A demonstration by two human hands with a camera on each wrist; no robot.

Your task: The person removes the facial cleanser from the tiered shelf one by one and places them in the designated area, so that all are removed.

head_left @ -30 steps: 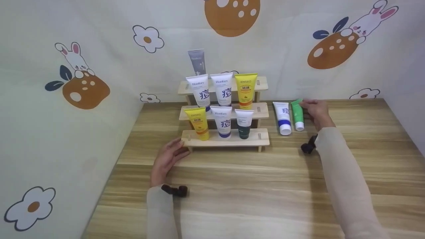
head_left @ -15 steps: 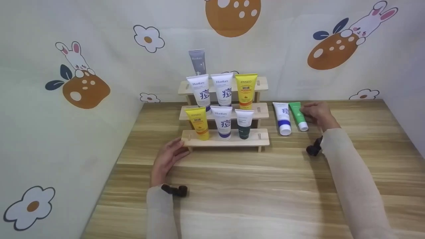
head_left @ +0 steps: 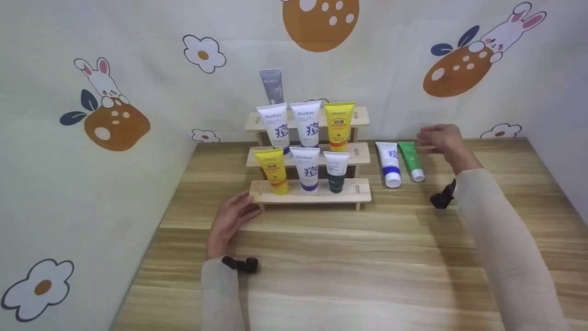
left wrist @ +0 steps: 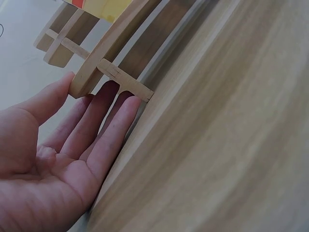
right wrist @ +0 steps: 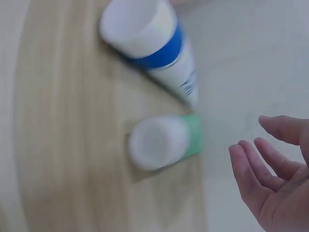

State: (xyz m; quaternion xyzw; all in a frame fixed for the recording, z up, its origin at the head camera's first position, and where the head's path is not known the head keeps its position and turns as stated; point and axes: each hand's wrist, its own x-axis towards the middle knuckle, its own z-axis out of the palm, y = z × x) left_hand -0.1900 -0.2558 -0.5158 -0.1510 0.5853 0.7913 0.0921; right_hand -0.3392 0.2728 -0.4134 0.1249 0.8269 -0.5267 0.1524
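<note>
A three-tier wooden display stand (head_left: 349, 197) holds several upright squeeze tubes. My left hand (head_left: 229, 220) holds its lowest tier at the left end. In the left wrist view the thumb (left wrist: 60, 89) touches the board's end, and the fingers (left wrist: 116, 121) lie below it, by the stand's leg. My right hand (head_left: 443, 138) is raised just right of a green tube (head_left: 411, 161), apart from it and holding nothing. That tube lies beside a white tube with a blue band (head_left: 389, 163), right of the stand. The right wrist view shows both white caps, blurred.
On the stand are a grey tube (head_left: 272, 85) at the top, two white tubes and a yellow tube (head_left: 339, 124) in the middle, and yellow, white and white-green tubes (head_left: 336, 170) at the front. A patterned cloth wall (head_left: 376, 69) borders the wooden tabletop (head_left: 321, 262).
My right hand has let go of the green tube and moved up and right. The green tube's top end has shifted left, toward the white tube. My left hand has stayed put.
</note>
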